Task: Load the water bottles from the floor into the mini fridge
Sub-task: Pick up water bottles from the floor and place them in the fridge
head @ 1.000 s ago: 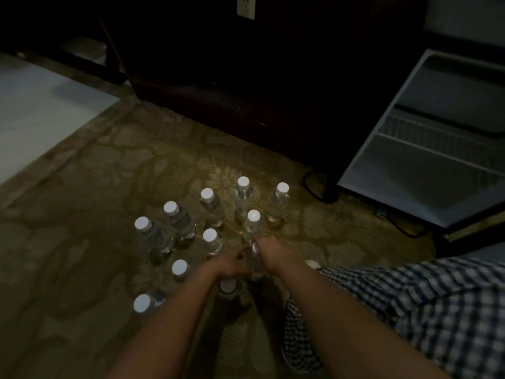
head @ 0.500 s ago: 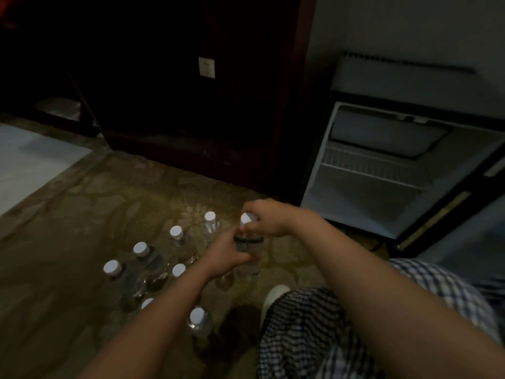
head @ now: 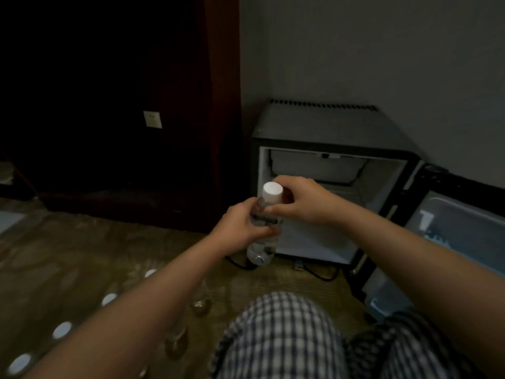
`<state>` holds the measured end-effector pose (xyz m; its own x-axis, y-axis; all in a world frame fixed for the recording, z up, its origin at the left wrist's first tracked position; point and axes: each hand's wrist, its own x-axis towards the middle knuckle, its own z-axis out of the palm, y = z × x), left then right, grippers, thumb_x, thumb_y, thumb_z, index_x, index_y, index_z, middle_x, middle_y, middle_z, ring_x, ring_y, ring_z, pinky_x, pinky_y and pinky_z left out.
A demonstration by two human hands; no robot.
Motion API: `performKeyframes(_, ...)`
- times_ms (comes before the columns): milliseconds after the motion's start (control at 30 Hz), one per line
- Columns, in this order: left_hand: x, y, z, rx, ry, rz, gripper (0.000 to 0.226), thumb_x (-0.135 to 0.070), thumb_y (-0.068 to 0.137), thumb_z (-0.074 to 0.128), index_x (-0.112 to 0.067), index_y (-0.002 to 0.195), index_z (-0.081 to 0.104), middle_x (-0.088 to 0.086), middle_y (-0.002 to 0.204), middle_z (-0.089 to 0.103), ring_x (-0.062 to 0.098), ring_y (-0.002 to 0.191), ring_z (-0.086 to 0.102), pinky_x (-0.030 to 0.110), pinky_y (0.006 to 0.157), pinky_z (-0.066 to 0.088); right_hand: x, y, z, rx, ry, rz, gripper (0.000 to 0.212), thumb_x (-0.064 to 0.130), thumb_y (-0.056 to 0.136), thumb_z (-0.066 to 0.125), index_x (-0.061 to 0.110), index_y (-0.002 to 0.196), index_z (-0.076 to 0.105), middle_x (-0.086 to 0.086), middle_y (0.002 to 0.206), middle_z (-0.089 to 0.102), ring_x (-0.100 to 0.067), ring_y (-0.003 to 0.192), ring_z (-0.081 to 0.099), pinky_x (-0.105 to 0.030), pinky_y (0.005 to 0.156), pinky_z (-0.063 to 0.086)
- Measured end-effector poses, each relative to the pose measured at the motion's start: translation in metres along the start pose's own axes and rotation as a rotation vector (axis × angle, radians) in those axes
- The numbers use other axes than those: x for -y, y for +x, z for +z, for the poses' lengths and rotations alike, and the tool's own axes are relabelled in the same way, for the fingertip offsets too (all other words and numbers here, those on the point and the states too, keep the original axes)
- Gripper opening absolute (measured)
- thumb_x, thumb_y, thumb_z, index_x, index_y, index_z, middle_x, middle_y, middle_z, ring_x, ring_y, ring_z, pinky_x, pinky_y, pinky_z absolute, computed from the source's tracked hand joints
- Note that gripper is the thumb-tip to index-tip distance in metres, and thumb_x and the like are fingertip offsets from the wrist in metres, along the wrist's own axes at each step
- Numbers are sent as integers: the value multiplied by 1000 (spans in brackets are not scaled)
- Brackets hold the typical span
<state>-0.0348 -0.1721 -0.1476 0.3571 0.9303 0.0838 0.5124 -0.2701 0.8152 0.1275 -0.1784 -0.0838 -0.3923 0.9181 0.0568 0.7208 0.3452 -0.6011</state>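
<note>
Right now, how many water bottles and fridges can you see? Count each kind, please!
Held water bottle, gripped by left hand and right hand: 1
Floor water bottles, counted by white caps showing: 4 (the arm may hide more)
Mini fridge, door open: 1
Total: 6

One mini fridge (head: 322, 124); one water bottle (head: 263, 222) held up before it; four white-capped bottles (head: 108, 299) on the floor (head: 68, 242) to its left; one wall socket (head: 152, 119).

Carpeted hotel-like room; mini fridge (head: 322, 127)
</note>
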Motion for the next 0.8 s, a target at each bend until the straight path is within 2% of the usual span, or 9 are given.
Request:
performKeyframes(133, -6, 42, 27, 70, -33, -9, 49, -26, 69, 79, -22, 113, 57, -6, 105, 66, 9, 99, 63, 27, 85, 53, -58, 4, -6, -28, 144, 83, 27, 33, 80, 71, 25, 104, 59, 4, 97, 65, -11, 87, 60, -31, 75, 51)
performKeyframes(267, 2, 74, 54, 187, -30, -26, 44, -17, 73, 77, -17, 111, 56, -10, 94, 63, 5, 91, 61, 7, 70, 49, -101, 12, 2, 44, 264, 160, 26, 29, 86, 65, 28, 108, 52, 6, 98, 59, -10, 86, 59, -29, 64, 54)
performKeyframes(367, 19, 99, 74, 264, -43, -49, 41, -11, 76, 74, -21, 108, 51, -18, 88, 55, -7, 80, 54, -2, 62, 45, -132, 22, 16, 53, 288, 208, 26, 26, 86, 66, 27, 106, 50, 13, 92, 56, -4, 83, 57, -16, 61, 50)
performKeyframes(433, 35, 113, 87, 299, -41, -80, 44, -11, 75, 74, -19, 112, 51, -17, 90, 55, -4, 83, 55, 4, 64, 47, -154, 30, 26, 37, 298, 214, 24, 22, 86, 66, 24, 105, 52, 18, 86, 55, 0, 78, 55, -5, 57, 44)
performKeyframes(533, 64, 132, 106, 329, -42, -143, 50, -13, 73, 76, -18, 116, 51, -8, 102, 60, 7, 98, 58, 14, 78, 49, -185, 43, 46, 23, 281, 237, 31, 22, 85, 67, 18, 114, 56, 12, 94, 59, -3, 88, 55, -3, 63, 39)
performKeyframes(600, 87, 143, 117, 326, -67, -178, 54, -12, 71, 78, -18, 118, 52, -2, 111, 62, 10, 105, 59, 23, 89, 50, -205, 54, 62, 22, 273, 246, 34, 22, 84, 68, 16, 116, 57, 8, 101, 59, -6, 95, 56, -9, 71, 40)
performKeyframes(667, 109, 151, 125, 338, -110, -230, 56, -12, 73, 77, -18, 122, 51, -5, 110, 61, 6, 102, 59, 18, 86, 49, -224, 64, 77, 21, 285, 281, 34, 23, 84, 68, 17, 116, 57, 6, 104, 62, -10, 100, 58, -19, 82, 46)
performKeyframes(733, 134, 156, 132, 364, -139, -308, 50, -17, 77, 74, -19, 122, 52, -6, 108, 61, 5, 100, 59, 17, 85, 49, -241, 75, 93, 12, 298, 325, 36, 26, 84, 68, 18, 118, 57, 1, 112, 64, -14, 107, 59, -31, 94, 48)
performKeyframes(800, 157, 160, 140, 359, -119, -369, 38, -24, 82, 68, -19, 117, 55, -2, 114, 63, 8, 101, 59, 24, 90, 50, -256, 88, 106, 6, 262, 348, 39, 30, 84, 67, 18, 120, 57, -1, 119, 64, -17, 113, 58, -34, 98, 46)
